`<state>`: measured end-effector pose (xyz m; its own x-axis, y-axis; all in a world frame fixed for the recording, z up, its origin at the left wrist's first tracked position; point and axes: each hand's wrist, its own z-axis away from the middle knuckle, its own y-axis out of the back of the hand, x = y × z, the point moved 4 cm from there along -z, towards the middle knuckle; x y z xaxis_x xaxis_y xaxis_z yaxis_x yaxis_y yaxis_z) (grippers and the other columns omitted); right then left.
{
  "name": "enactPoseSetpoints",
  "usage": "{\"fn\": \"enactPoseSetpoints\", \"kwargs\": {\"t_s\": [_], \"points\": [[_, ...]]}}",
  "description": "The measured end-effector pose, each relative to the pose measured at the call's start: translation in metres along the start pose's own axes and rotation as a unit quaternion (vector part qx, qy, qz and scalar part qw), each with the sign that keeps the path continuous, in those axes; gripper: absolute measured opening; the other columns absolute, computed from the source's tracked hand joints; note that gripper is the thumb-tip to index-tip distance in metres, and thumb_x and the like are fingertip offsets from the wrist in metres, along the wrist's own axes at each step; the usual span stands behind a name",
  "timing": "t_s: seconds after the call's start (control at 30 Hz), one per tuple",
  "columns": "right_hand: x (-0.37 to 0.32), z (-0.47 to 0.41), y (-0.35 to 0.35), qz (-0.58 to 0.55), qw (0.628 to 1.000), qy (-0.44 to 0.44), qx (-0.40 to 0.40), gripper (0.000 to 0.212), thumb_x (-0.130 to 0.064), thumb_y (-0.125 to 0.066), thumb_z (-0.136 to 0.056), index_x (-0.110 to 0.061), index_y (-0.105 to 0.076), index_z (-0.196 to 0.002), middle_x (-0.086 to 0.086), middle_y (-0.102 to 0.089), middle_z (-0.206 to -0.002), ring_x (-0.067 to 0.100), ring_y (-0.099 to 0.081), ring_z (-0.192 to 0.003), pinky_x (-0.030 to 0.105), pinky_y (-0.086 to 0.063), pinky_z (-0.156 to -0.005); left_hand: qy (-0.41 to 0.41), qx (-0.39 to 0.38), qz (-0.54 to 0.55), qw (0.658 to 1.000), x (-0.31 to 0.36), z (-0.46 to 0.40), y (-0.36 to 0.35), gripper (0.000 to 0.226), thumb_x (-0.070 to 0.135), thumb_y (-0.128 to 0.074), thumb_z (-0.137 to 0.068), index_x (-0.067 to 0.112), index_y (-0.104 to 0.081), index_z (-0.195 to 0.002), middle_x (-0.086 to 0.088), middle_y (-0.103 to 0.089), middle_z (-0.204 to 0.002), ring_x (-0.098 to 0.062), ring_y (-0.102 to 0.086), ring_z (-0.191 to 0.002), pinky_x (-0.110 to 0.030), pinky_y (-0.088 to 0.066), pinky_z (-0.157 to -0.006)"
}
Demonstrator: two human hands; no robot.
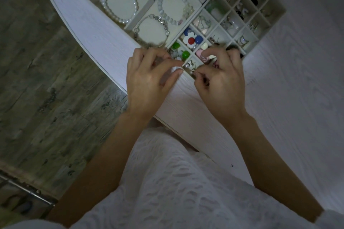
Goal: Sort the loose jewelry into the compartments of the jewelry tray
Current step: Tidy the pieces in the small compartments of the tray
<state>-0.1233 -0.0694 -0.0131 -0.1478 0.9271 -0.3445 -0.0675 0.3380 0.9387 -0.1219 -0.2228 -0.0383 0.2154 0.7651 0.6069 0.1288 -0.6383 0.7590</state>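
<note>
A white jewelry tray (202,4), divided into large and small compartments, is shown on a white wood-grain table (279,98). Both hands are held over the tray's near corner. The left hand (150,78) is seen with thumb and forefinger drawn together at the tray's edge, the remaining fingers curled; whether anything is pinched between them cannot be told. The right hand (217,78) is seen with thumb and forefinger pinched on a small pearl-like piece (193,74) just above the nearest small compartment, its other fingers curled over the neighbouring cells. In the small compartments beside the hands, green bead earrings (185,54) and a blue-and-white flower piece (190,40) with a red centre are contained. In the large compartments farther back, a pearl bracelet (120,4), a pale bead bracelet (175,3) and a silver charm bracelet (153,31) are laid. The person's white textured garment (176,182) is visible below the table edge.
</note>
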Motion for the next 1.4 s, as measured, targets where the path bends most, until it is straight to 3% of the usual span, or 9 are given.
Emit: {"fn": "enactPoseSetpoints", "kwargs": {"t_s": [0.37, 0.53, 0.73, 1.17, 1.4], "points": [[0.002, -0.004, 0.006, 0.022, 0.996, -0.035, 0.082, 0.008, -0.014, -0.068, -0.077, -0.012, -0.075, -0.076, 0.001, -0.066, -0.100, 0.018, -0.041, -0.096, 0.032, -0.046, -0.076, -0.007, 0.007, -0.006, 1.000, 0.000, 0.001, -0.002, 0.016, 0.031, -0.072, -0.085, 0.019, -0.075, -0.095, -0.005, -0.066, -0.096, -0.020, -0.044, -0.091, -0.023, -0.027, -0.077], [-0.001, -0.010, 0.004, 0.043, 0.997, -0.036, 0.057, 0.007, -0.020, -0.071, -0.074, -0.015, -0.076, -0.075, 0.000, -0.065, -0.100, 0.026, -0.052, -0.095, 0.034, -0.046, -0.078, -0.008, 0.004, -0.009, 1.000, 0.000, 0.001, -0.001, 0.015, 0.030, -0.073, -0.084, 0.019, -0.075, -0.095, -0.005, -0.066, -0.097, -0.021, -0.045, -0.091, -0.023, -0.027, -0.076], [-0.001, -0.013, -0.002, 0.045, 0.997, -0.038, 0.047, 0.010, -0.019, -0.067, -0.075, -0.013, -0.074, -0.074, 0.001, -0.064, -0.099, 0.018, -0.037, -0.097, 0.035, -0.045, -0.080, -0.011, -0.001, -0.007, 1.000, -0.001, 0.000, -0.001, 0.015, 0.029, -0.073, -0.085, 0.018, -0.075, -0.095, -0.006, -0.065, -0.097, -0.021, -0.044, -0.091, -0.023, -0.026, -0.077], [-0.009, -0.014, 0.000, 0.055, 0.996, -0.030, 0.065, 0.021, -0.023, -0.057, -0.081, -0.012, -0.075, -0.080, 0.002, -0.064, -0.098, 0.017, -0.039, -0.097, 0.031, -0.041, -0.082, -0.014, -0.006, -0.002, 1.000, -0.001, 0.000, -0.001, 0.016, 0.031, -0.071, -0.086, 0.018, -0.075, -0.094, -0.006, -0.066, -0.097, -0.021, -0.045, -0.091, -0.026, -0.029, -0.077], [-0.011, -0.017, -0.002, 0.076, 0.995, -0.017, 0.061, 0.013, -0.016, -0.062, -0.078, -0.011, -0.074, -0.078, 0.003, -0.064, -0.096, 0.024, -0.051, -0.093, 0.031, -0.042, -0.079, -0.014, -0.007, 0.002, 1.000, -0.001, -0.002, 0.000, 0.016, 0.032, -0.071, -0.086, 0.018, -0.075, -0.092, -0.005, -0.066, -0.096, -0.021, -0.044, -0.091, -0.027, -0.031, -0.075]]}}
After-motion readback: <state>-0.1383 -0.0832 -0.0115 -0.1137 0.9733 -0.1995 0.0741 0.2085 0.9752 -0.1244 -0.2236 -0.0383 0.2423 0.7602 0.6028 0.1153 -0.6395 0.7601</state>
